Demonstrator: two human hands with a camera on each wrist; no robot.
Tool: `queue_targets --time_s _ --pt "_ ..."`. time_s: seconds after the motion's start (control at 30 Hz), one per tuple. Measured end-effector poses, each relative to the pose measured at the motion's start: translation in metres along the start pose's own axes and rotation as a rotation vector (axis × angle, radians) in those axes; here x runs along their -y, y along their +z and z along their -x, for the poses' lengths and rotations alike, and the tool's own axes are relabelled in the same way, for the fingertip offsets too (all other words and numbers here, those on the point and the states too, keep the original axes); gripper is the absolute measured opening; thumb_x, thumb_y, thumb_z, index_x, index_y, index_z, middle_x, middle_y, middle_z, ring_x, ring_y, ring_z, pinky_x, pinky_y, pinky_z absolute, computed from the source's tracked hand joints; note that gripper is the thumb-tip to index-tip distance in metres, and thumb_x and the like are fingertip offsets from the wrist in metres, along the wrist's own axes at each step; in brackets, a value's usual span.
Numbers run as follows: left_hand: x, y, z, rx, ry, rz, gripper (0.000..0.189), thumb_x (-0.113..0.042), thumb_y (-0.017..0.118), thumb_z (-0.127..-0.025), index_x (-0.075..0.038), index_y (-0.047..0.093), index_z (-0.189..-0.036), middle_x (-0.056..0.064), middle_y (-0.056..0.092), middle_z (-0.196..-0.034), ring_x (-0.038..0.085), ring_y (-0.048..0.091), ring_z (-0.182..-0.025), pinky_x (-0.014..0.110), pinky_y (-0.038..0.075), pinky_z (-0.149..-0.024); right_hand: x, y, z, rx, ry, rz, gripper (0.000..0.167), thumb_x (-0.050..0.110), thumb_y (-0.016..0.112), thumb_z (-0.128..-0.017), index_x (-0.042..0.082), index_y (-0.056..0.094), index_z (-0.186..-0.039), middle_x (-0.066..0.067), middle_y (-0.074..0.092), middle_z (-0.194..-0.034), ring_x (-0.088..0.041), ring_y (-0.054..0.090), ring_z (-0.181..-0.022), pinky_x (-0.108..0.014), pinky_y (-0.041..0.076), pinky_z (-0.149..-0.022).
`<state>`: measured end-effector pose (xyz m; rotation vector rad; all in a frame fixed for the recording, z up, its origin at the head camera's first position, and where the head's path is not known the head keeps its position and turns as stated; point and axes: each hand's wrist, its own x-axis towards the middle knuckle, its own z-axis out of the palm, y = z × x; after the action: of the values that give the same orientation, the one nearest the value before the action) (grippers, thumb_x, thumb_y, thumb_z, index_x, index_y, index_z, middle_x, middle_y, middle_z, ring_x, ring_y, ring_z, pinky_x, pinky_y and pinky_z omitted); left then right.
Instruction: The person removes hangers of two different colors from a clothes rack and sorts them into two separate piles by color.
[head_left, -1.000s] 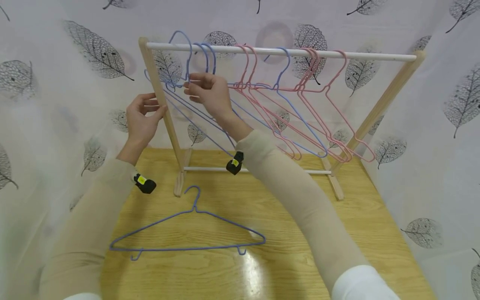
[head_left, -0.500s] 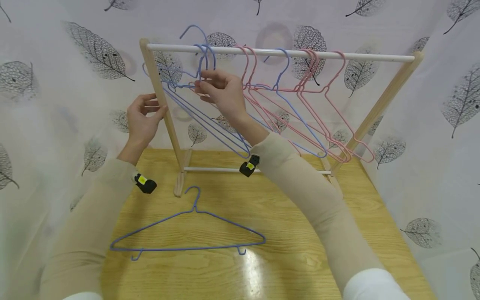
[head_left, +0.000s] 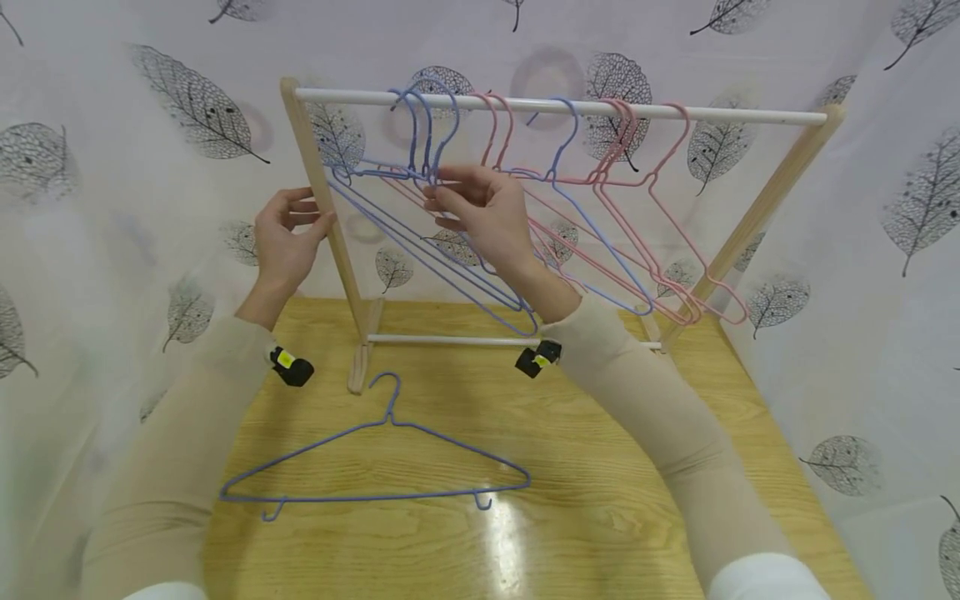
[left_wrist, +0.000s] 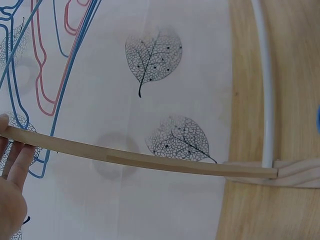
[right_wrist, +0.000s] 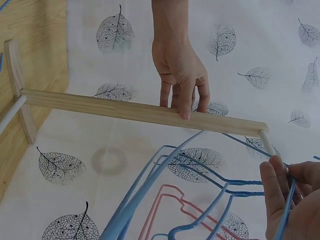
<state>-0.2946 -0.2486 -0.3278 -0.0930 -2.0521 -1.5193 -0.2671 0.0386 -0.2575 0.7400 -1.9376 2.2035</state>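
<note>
My left hand grips the left wooden post of a clothes rack between thumb and fingers; the left wrist view shows its fingers on that post. With my right hand I pinch a blue wire hanger just below its hook. That hook arches over the white top rod, right of two other blue hangers. In the right wrist view the hanger's wire passes through my right hand. Part of the hanger's body is hidden behind that hand and wrist.
Several pink hangers and a single blue hanger hang farther right on the rod. Another blue hanger lies flat on the wooden table in front. A leaf-patterned sheet encloses the back and sides.
My right hand has carried the blue hanger rightward, lifted its hook above the rod past the two blue hangers, then lowered it over the rod. My left hand has stayed on the post.
</note>
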Motion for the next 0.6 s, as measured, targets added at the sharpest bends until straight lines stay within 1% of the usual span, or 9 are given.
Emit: queue_targets --time_s 0.23,0.4,0.5,0.6 --pt "0.001 0.000 0.000 0.003 0.004 0.000 0.034 -0.010 0.077 -0.096 -0.007 0.070 -0.129 -0.021 0.064 -0.095 -0.006 0.067 -0.088 0.009 0.059 -0.076 -0.003 -0.019 0.023 -0.012 0.011 0.011 0.027 -0.002 0.067 -0.100 -0.005 0.068 -0.127 -0.010 0.082 -0.108 -0.008 0.079 -0.088 -0.033 0.067 -0.084" --pt "0.001 0.000 0.000 0.004 0.005 0.005 0.034 -0.010 0.077 -0.096 -0.006 0.070 -0.129 -0.021 0.064 -0.095 -0.006 0.067 -0.088 0.009 0.059 -0.076 -0.004 -0.034 0.039 0.009 0.022 0.034 0.026 0.000 0.067 -0.101 -0.004 0.069 -0.126 -0.003 0.083 -0.105 -0.009 0.079 -0.089 -0.033 0.067 -0.083" --pt "0.001 0.000 0.000 0.006 0.004 0.002 0.035 -0.010 0.077 -0.096 -0.006 0.070 -0.129 -0.021 0.064 -0.096 -0.006 0.067 -0.088 0.009 0.059 -0.076 -0.004 -0.041 0.050 0.029 0.030 0.054 0.025 0.001 0.066 -0.102 -0.005 0.069 -0.126 -0.001 0.083 -0.104 -0.010 0.079 -0.090 -0.033 0.067 -0.084" --pt "0.001 -0.001 0.000 0.008 0.004 -0.003 0.035 -0.010 0.077 -0.096 -0.006 0.070 -0.130 -0.021 0.064 -0.096 -0.006 0.066 -0.089 0.009 0.059 -0.076 -0.005 -0.047 0.061 0.032 0.038 0.058 0.025 0.000 0.066 -0.101 -0.007 0.069 -0.125 0.002 0.083 -0.102 -0.009 0.079 -0.090 -0.034 0.067 -0.084"
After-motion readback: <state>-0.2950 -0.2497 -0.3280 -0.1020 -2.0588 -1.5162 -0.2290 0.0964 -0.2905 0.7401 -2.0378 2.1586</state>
